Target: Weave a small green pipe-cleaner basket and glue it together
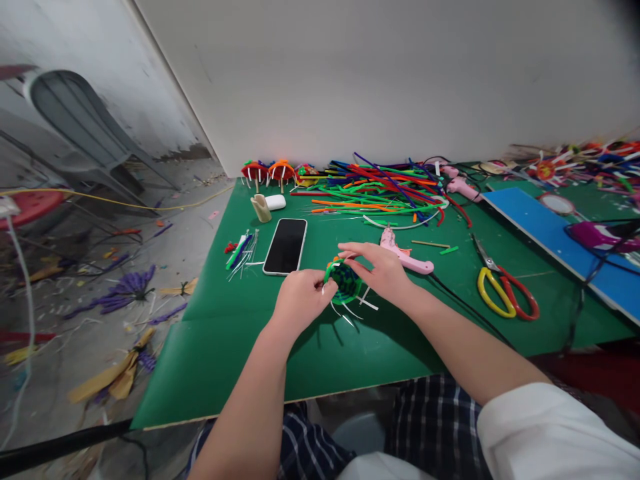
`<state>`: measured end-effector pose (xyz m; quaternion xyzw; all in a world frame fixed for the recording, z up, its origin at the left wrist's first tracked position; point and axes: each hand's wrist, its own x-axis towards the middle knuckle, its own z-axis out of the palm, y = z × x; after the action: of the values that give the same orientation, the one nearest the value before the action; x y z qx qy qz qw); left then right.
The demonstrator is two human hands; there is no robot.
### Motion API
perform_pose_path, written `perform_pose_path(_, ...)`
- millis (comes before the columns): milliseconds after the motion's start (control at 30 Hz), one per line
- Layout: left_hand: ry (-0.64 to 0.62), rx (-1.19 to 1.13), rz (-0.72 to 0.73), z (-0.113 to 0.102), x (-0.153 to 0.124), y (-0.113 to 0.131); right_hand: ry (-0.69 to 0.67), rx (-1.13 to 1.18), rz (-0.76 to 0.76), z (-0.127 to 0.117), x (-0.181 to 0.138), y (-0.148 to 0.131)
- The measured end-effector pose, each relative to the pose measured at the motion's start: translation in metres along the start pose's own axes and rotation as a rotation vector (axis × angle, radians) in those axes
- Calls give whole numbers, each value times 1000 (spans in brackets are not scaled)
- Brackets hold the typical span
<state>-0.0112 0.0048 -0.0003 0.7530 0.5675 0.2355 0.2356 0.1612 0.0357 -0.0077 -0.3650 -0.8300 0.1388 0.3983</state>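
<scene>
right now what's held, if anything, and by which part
A round green craft piece: the left grip pinches its left edge; the right grip is at its upper right, hold unclear.

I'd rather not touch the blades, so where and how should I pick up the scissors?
Best to grip the scissors by the handle loops, probably with your right hand, coming from your own side: the yellow and red loops lie toward you, while the blades point away.

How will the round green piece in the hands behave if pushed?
The round green piece is probably light, being small. It may flex, since it looks woven from thin strands. The white strips sticking out could bend or snag.
</scene>
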Motion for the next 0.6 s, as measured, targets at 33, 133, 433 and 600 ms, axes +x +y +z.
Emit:
perform_pose_path(33, 0, 5, 6, 0, 0, 0, -1, -2, -3, 0, 0, 0)
perform_pose_path(133, 0, 9, 11, 0, 0, -1, 2, -12, -9, 0, 0, -1)
perform_pose_path(433, -30, -7, -11, -1, 0, 0, 21, -19, 3, 1, 0, -1)
perform_pose_path(600, -14, -20, -3, 0, -1, 0, 41, -9, -7, 2, 0, 0)
